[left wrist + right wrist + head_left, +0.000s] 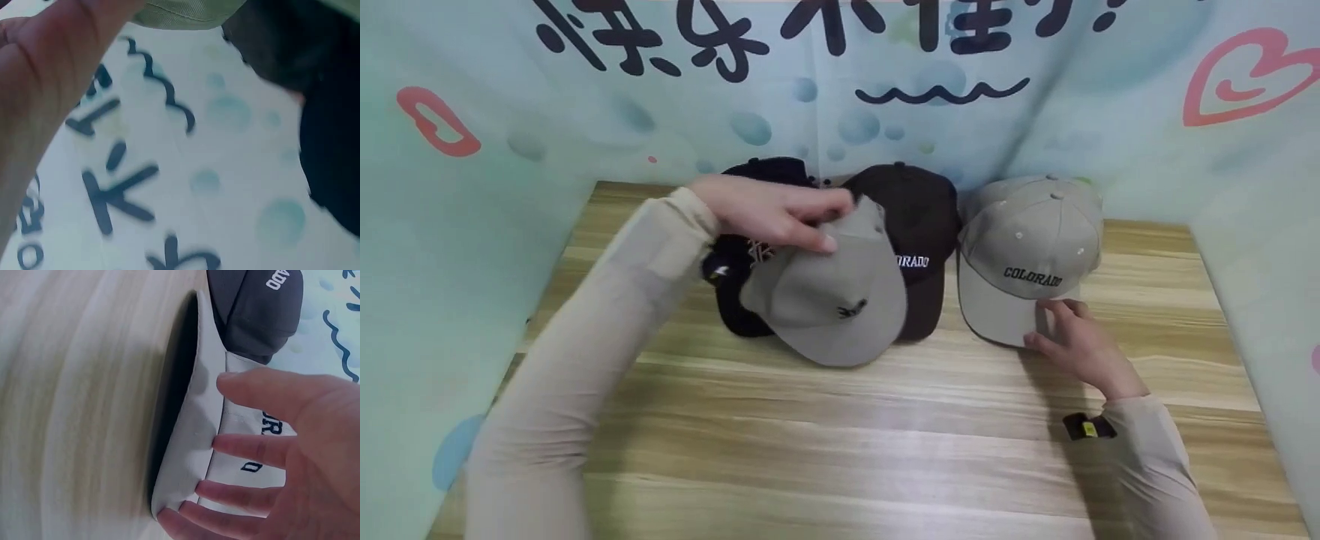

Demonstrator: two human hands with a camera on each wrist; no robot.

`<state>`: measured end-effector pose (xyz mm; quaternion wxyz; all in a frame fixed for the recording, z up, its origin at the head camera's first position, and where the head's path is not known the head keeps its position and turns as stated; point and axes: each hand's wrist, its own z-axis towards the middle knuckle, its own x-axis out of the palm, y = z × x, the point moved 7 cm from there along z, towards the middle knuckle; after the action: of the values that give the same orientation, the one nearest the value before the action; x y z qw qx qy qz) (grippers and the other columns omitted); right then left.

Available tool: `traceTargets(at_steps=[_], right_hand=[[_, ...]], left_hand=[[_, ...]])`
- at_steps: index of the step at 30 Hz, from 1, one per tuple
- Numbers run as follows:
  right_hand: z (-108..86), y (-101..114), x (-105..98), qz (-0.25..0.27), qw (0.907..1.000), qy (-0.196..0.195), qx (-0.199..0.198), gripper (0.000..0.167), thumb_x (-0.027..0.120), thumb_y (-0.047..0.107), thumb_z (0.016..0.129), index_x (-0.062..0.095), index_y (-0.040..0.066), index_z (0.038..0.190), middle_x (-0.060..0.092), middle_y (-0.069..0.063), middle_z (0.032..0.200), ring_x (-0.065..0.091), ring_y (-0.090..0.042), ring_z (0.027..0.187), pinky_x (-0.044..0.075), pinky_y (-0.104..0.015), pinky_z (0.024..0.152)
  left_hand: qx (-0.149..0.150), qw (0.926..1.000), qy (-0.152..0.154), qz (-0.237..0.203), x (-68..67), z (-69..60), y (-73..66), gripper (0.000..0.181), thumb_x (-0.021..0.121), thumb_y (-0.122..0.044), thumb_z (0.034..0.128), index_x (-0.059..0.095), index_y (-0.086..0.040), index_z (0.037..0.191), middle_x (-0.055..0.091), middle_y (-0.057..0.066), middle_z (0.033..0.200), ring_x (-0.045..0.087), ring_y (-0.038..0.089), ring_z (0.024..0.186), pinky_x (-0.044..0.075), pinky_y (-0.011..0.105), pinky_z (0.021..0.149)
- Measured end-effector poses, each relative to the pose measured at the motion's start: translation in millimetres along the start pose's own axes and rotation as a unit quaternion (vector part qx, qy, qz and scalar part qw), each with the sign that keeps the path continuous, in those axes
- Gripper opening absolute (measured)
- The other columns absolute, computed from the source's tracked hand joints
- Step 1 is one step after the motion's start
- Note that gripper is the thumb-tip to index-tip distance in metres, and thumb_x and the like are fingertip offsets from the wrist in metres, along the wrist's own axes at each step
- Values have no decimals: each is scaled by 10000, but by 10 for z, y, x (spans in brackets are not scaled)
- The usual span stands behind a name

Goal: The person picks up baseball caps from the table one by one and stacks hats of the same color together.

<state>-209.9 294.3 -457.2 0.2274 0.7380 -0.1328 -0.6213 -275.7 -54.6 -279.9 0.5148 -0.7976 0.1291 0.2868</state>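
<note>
My left hand (776,214) pinches a grey baseball cap (840,289) at the top of its crown, thumb in front. This cap tilts forward, over parts of a black cap (765,169) and a dark brown cap (919,217). In the left wrist view only an edge of the grey cap (191,14) shows above the hand. To the right sits a light grey cap (1035,232) lettered COLORADO. My right hand (1084,349) touches its brim; in the right wrist view the fingers (247,495) reach out fairly straight across the brim and front.
The caps stand in a row at the back of a wood-grain table (847,450). Behind them hangs a pale blue printed cloth (855,142), which also lines both sides. A dark band with a small device (1089,427) is at the right wrist.
</note>
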Motion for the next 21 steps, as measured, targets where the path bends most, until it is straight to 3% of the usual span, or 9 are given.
traceTargets(at_steps=[4, 8, 13, 21], right_hand=[[-39, 33, -54, 160, 9996, -66, -236, 606, 642, 247, 939, 400, -81, 1386, 327, -388, 1380, 427, -570, 1157, 323, -674, 931], [-146, 164, -172, 191, 9970, -379, -643, 530, 624, 175, 944, 429, -72, 1371, 390, -353, 1347, 457, -545, 1140, 356, -664, 899], [-276, 339, -375, 32, 9920, -924, -861, 476, 624, 115, 936, 463, -80, 1340, 454, -339, 1292, 521, -524, 1057, 389, -628, 861], [-500, 440, -676, -149, 9831, -1694, -682, 437, 631, 127, 938, 515, -105, 1289, 523, -346, 1216, 551, -517, 956, 383, -620, 835]], left_hand=[[669, 9973, 309, -21, 113, 340, -153, 191, 533, -149, 991, 415, -55, 1110, 506, 72, 991, 491, 169, 907, 387, 300, 799], [1103, 9928, 192, 418, 201, 697, -287, 232, 548, -125, 977, 456, -22, 1164, 505, 79, 1090, 485, 159, 985, 368, 282, 883], [1138, 9870, -295, 1096, 247, 1112, -417, 263, 528, -83, 979, 523, -42, 1238, 550, 69, 1114, 494, 158, 991, 369, 260, 877], [974, 9763, -965, 1677, 268, 1741, -600, 313, 448, -102, 1019, 502, -67, 1325, 509, 51, 1332, 420, 95, 1228, 250, 127, 992]])
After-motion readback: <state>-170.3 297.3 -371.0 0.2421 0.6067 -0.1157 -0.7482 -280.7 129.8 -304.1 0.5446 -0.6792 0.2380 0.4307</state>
